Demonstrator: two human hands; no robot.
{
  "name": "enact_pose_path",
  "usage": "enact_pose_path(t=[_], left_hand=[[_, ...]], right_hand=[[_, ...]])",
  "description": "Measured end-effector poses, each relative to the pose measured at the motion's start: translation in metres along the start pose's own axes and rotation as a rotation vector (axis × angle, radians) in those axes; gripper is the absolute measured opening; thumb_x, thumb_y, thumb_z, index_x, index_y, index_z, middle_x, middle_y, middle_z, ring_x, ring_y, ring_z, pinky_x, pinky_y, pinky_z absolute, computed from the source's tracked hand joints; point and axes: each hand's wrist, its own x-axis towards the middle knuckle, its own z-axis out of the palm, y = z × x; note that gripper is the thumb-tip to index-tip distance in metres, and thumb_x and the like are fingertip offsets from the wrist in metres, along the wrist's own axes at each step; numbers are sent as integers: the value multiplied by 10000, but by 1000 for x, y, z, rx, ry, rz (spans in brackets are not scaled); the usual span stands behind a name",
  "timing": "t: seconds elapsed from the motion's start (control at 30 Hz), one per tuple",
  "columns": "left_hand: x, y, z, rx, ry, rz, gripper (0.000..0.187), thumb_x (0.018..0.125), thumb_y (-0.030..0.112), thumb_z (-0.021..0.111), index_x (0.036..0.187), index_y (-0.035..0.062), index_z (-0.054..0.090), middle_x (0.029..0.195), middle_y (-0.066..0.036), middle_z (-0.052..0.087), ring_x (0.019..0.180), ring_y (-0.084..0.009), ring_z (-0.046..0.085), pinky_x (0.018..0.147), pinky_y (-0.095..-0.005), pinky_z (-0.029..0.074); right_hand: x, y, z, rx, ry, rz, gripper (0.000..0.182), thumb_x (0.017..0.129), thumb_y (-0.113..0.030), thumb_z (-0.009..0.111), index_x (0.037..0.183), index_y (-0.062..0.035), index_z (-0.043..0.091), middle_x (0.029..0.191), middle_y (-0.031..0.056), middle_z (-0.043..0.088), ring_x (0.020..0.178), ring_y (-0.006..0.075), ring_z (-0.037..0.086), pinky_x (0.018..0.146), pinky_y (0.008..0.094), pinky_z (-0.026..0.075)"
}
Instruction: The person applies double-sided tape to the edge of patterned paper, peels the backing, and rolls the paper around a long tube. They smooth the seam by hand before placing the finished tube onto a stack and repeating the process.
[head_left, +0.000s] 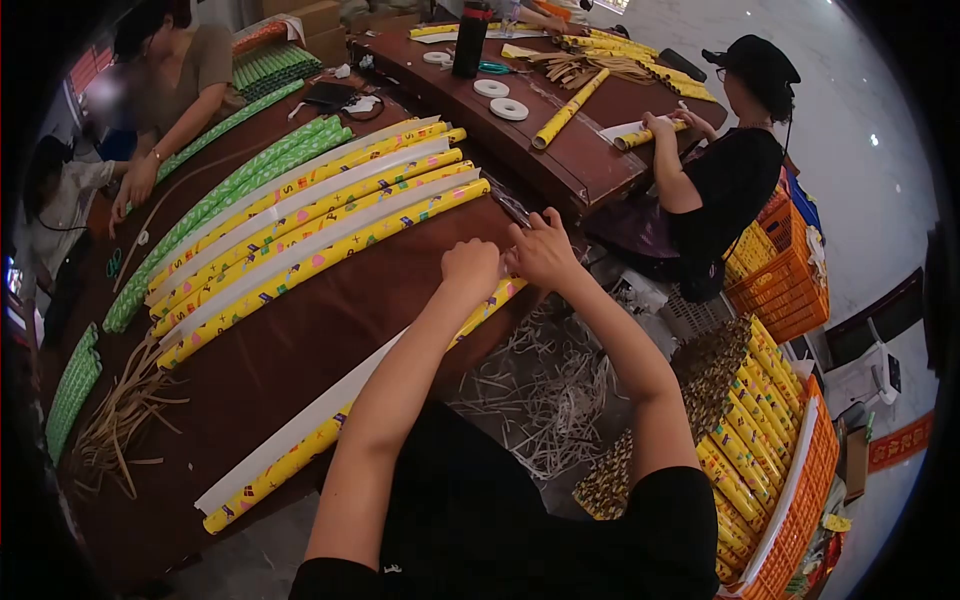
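A yellow patterned paper roll [280,463] with a white edge lies along the near side of the brown table [300,375]. At its far right end, my left hand [471,270] is closed, with the fingers curled at the roll. Right beside it, my right hand [543,250] has its thumb and some fingers close together near the roll's end, the index finger raised; what it pinches is too small to make out. Beyond my hands, several yellow rolls [330,262] with white strips between them lie side by side.
Green rolls [230,205] and brown strips [125,410] lie left. A person [740,160] handles a roll at the second table [430,75], with white tape rings [509,109] on it. Another person [190,85] works at far left. An orange crate [800,500] of rolls and paper shreds [550,400] are at right.
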Motion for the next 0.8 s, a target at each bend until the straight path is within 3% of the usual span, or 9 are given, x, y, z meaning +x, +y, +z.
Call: enact_pose_path(t=[0.1,0.2,0.43,0.53,0.6,0.73,0.8], left_hand=[[25,6,19,-45,6,-25,253,812,220,669,994,45,660,1080,-166,647,1002,-353,640,851,-460,525],[35,2,32,-135,59,-61,271,816,245,683,1019,66,674,1087,-164,655,998,-332,653,862,-444,513],[34,-6,39,-330,65,-49,257,812,245,674,1007,79,684,1009,-134,699,984,-302,660,888,-445,483],[35,-4,38,-468,19,-93,208,821,221,646,956,79,715,959,-139,711,949,-305,669,876,-429,493],[36,-4,39,-526,96,-50,195,825,214,632,903,69,736,909,-147,714,911,-310,678,860,-416,506],[39,-2,41,-637,120,-66,205,823,227,633,895,67,740,886,-137,716,892,-308,681,838,-418,515],[39,-1,42,-572,138,-34,209,838,193,667,936,18,727,876,-152,718,812,-273,701,771,-365,528]], right_hand=[[-8,-3,-10,62,-56,18,273,785,-250,621,978,-68,555,761,76,644,963,259,553,1025,525,286],[-16,5,-1,123,126,29,260,747,-206,628,962,-85,547,731,58,620,891,256,539,1032,509,276],[-22,30,12,290,138,121,354,744,-218,705,1067,-143,581,844,67,626,965,258,565,1051,533,276],[-20,31,14,273,160,116,348,755,-220,723,1063,-144,580,845,64,634,969,256,562,1048,522,281],[-21,30,16,269,165,117,350,757,-221,733,1062,-145,580,844,61,641,970,254,560,1045,517,285],[-23,29,17,266,215,125,352,755,-226,742,1058,-153,579,834,48,658,969,248,556,1034,507,299],[-24,30,18,269,228,133,346,757,-227,741,1054,-155,578,831,44,661,968,245,555,1031,507,302]])
